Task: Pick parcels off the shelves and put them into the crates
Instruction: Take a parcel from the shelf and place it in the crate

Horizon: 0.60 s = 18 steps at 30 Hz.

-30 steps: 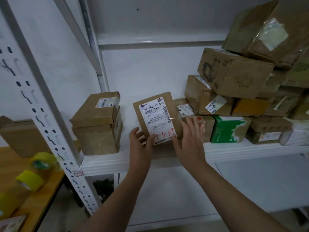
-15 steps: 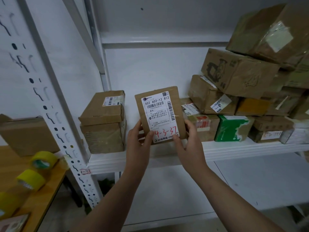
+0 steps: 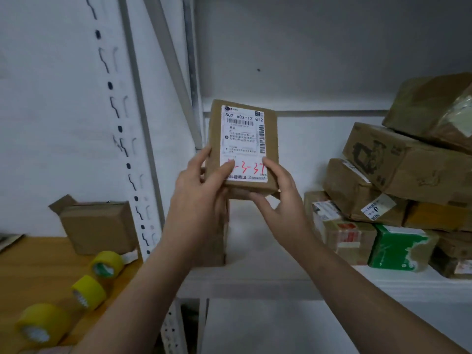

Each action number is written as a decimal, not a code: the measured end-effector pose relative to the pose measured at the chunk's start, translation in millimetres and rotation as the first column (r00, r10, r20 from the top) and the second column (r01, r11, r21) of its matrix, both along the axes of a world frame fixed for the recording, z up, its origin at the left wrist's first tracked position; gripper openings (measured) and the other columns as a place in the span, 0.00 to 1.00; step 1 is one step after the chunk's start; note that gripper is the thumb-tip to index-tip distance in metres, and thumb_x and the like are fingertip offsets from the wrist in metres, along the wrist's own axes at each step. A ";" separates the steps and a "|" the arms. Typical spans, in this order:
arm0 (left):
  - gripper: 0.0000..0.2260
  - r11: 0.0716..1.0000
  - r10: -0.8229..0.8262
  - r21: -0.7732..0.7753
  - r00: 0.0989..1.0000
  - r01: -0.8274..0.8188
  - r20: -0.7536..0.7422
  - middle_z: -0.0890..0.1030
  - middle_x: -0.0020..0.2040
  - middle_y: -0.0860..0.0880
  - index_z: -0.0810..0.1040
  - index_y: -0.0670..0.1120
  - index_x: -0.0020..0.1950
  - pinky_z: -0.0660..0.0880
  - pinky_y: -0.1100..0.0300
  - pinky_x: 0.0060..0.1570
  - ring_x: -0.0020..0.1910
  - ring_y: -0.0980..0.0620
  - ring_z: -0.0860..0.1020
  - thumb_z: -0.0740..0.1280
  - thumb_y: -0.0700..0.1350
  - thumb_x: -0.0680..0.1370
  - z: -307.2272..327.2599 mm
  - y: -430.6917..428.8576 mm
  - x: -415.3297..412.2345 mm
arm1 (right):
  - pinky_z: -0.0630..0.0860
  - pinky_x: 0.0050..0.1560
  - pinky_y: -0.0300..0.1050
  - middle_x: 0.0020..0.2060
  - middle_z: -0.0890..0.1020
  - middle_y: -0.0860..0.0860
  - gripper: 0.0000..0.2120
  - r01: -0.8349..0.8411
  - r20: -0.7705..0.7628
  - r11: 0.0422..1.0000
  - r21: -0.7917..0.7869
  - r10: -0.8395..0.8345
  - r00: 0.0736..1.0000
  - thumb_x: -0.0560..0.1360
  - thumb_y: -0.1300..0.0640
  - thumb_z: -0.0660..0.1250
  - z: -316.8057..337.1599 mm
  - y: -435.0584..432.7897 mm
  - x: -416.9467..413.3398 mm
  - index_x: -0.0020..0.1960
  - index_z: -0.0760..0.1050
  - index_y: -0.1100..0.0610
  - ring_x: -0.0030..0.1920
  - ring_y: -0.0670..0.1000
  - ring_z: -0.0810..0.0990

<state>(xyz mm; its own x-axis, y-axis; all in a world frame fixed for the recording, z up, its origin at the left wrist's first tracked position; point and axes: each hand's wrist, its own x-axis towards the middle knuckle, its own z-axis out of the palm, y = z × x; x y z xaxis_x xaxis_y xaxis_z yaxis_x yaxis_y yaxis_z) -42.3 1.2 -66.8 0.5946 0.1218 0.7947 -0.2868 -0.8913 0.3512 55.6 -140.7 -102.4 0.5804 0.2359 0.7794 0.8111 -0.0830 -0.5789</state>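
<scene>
A small brown cardboard parcel [image 3: 244,134] with a white shipping label and red handwritten numbers is held up in front of me, clear above the white shelf [image 3: 281,279]. My left hand [image 3: 199,190] grips its lower left edge, thumb on the label. My right hand [image 3: 278,192] holds its lower right corner and underside. A pile of brown parcels [image 3: 398,164] is stacked at the right of the shelf, with a green-and-white box [image 3: 398,247] at the front. No crate is in view.
A slotted white shelf upright [image 3: 127,149] rises at the left. Beside it a wooden table [image 3: 33,272] carries yellow tape rolls [image 3: 89,292] and an open cardboard box [image 3: 99,226]. Another brown parcel stands on the shelf, mostly hidden behind my left arm.
Both hands took hold of the labelled parcel on the shelf and lifted it up and toward me; it now fills more of the view. My head has come closer to the shelf.
</scene>
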 end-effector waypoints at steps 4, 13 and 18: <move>0.27 0.918 0.317 0.276 0.946 -0.287 -0.070 0.60 0.76 0.46 0.63 0.50 0.74 0.69 0.47 0.61 0.66 0.40 0.67 0.64 0.37 0.77 17.2 28.7 -7.4 | 0.72 0.66 0.49 0.66 0.71 0.46 0.26 -0.096 -0.103 0.993 0.063 0.102 0.989 0.76 0.62 0.68 21.3 40.0 -4.3 0.67 0.65 0.41 0.66 0.43 0.70; 0.21 0.723 0.511 0.579 0.856 -0.376 -0.082 0.71 0.68 0.42 0.66 0.45 0.71 0.67 0.48 0.60 0.64 0.39 0.68 0.60 0.43 0.78 14.4 44.3 3.4 | 0.76 0.60 0.53 0.64 0.75 0.48 0.23 0.073 -0.180 0.997 0.039 -0.065 0.982 0.77 0.57 0.66 -1.6 74.7 -12.8 0.70 0.67 0.48 0.62 0.46 0.74; 0.23 0.726 0.492 0.595 0.865 -0.345 -0.098 0.73 0.63 0.41 0.66 0.42 0.71 0.68 0.48 0.58 0.61 0.39 0.71 0.61 0.42 0.76 6.8 43.6 7.1 | 0.76 0.59 0.54 0.64 0.74 0.49 0.25 0.083 -0.184 0.997 0.004 -0.081 0.980 0.77 0.58 0.66 -4.7 77.7 -13.2 0.72 0.64 0.49 0.61 0.48 0.75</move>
